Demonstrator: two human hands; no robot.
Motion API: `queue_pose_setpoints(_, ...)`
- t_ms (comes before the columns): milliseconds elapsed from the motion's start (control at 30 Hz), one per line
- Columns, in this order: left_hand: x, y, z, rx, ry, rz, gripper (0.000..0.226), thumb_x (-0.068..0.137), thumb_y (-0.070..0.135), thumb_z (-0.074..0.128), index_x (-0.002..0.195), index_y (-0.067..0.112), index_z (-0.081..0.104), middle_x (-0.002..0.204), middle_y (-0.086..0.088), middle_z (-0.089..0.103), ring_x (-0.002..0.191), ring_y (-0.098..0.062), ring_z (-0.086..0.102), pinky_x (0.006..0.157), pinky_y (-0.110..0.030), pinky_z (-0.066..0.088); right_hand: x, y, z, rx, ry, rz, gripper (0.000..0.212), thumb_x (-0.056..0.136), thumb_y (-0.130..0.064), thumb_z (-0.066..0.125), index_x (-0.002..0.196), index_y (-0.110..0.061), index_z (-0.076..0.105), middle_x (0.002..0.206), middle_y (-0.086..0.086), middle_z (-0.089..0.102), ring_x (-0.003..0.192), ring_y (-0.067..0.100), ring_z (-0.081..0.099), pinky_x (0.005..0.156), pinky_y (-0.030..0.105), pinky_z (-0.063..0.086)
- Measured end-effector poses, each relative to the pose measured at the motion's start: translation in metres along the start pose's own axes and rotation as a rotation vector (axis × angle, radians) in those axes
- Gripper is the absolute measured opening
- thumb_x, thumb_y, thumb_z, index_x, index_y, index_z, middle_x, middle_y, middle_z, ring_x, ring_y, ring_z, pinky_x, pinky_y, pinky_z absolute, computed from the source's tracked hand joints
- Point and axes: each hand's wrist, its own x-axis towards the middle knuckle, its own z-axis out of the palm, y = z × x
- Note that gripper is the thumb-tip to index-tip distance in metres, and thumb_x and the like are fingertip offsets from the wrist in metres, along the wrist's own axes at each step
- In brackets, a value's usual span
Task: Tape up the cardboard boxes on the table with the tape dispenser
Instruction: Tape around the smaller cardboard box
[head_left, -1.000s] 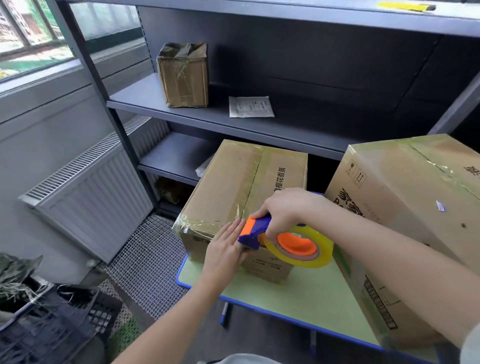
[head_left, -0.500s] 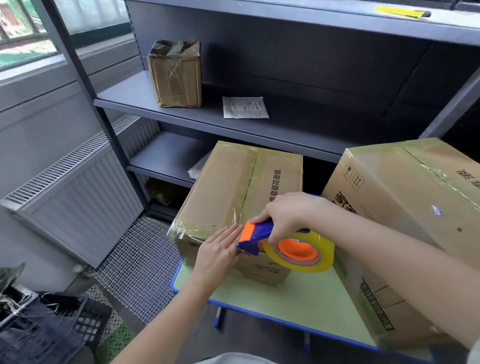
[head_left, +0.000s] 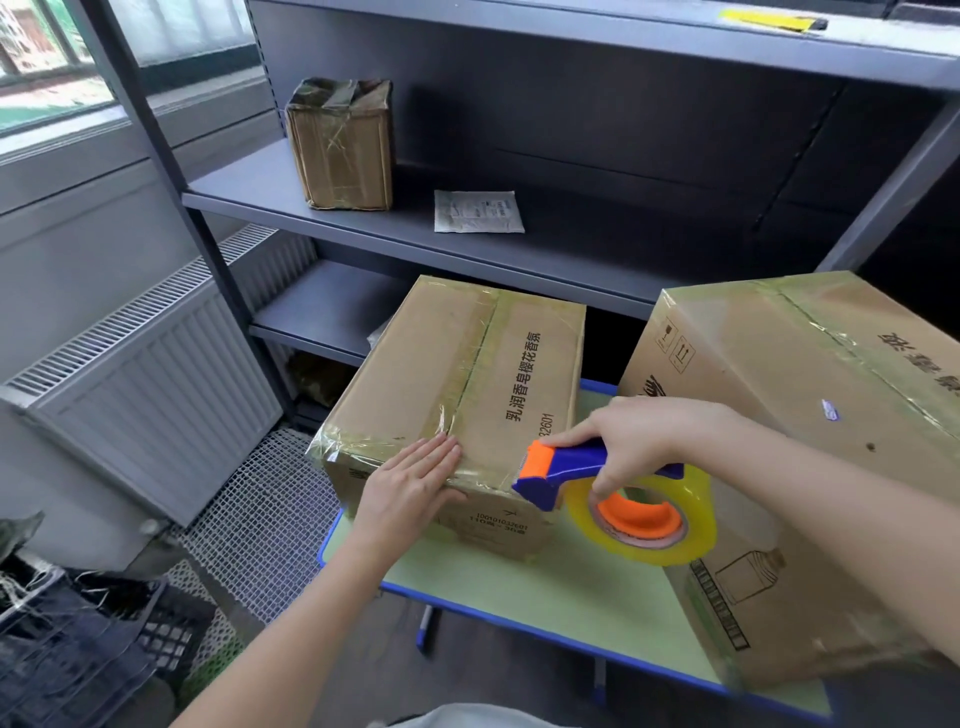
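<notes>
Cardboard already glossy with tape, the small box (head_left: 467, 374) sits on the tabletop (head_left: 545, 587), and the tape dispenser (head_left: 566, 465) is at its near right corner. If the left hand (head_left: 410, 480) eased off, I'd expect the box to slide and the strip to wrinkle. Its fingers (head_left: 441, 457) lie straight and flat on the box's near edge, while the right hand (head_left: 634, 441) curls round the dispenser's handle

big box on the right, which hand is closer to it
Right. The right hand grips the dispenser right by the big box, at its left face. The left hand lies flat on the near edge of the smaller box, farther left.
</notes>
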Motion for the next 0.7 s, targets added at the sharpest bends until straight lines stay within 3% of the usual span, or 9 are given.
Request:
queue_pose_setpoints(167,-0.001,0.007,-0.003,0.053,-0.050,-0.023,0.055,0.092,0.047,0.041,0.116,0.005,0.066,0.122,-0.008,0.064,0.116,-0.019,0.059,0.111,-0.026,0.026,-0.007,0.007,0.004,-0.083,0.082,-0.039,0.071,0.078,-0.049,0.063,0.139,-0.056,0.027,0.072,-0.018,0.040,0.064,0.003,0.040,0.054,0.023,0.035)
queue_pose_setpoints(400,0.011,0.063,0.010,-0.007,-0.051,0.020,0.054,0.085,0.045,0.050,0.116,0.004,0.067,0.120,-0.007,0.065,0.115,-0.018,0.060,0.106,-0.030,0.034,-0.004,0.013,0.007,-0.093,0.068,-0.055,0.070,0.080,-0.047,0.062,0.141,-0.052,0.028,0.073,-0.018,0.036,0.063,0.002,0.036,0.055,0.021,0.033)
queue_pose_setpoints(533,0.011,0.068,0.021,-0.044,0.039,-0.028,0.046,0.092,0.042,0.047,0.111,0.007,0.070,0.115,-0.004,0.068,0.111,-0.018,0.063,0.103,-0.030,0.038,-0.003,0.015,0.012,-0.061,0.037,-0.056,0.072,0.080,-0.048,0.063,0.142,-0.052,0.026,0.088,-0.012,0.041,0.069,0.006,0.040,0.058,0.020,0.036)
queue_pose_setpoints(633,0.012,0.063,0.022,-0.038,0.090,-0.004,0.049,0.098,0.043,0.038,0.107,0.009,0.072,0.110,-0.002,0.070,0.107,-0.017,0.064,0.101,-0.031,0.044,-0.006,0.015,0.016,-0.051,0.056,-0.053,0.074,0.081,-0.047,0.063,0.143,-0.051,0.024,0.079,-0.014,0.041,0.063,0.002,0.038,0.055,0.020,0.034)
queue_pose_setpoints(700,0.011,0.058,0.020,-0.027,0.100,0.023,0.042,0.097,0.038,0.044,0.105,0.009,0.073,0.109,-0.002,0.070,0.105,-0.017,0.065,0.101,-0.030,0.043,-0.008,0.013,0.018,-0.038,0.067,-0.054,0.074,0.082,-0.046,0.063,0.144,-0.051,0.023,0.071,-0.017,0.037,0.061,0.002,0.038,0.053,0.021,0.034)
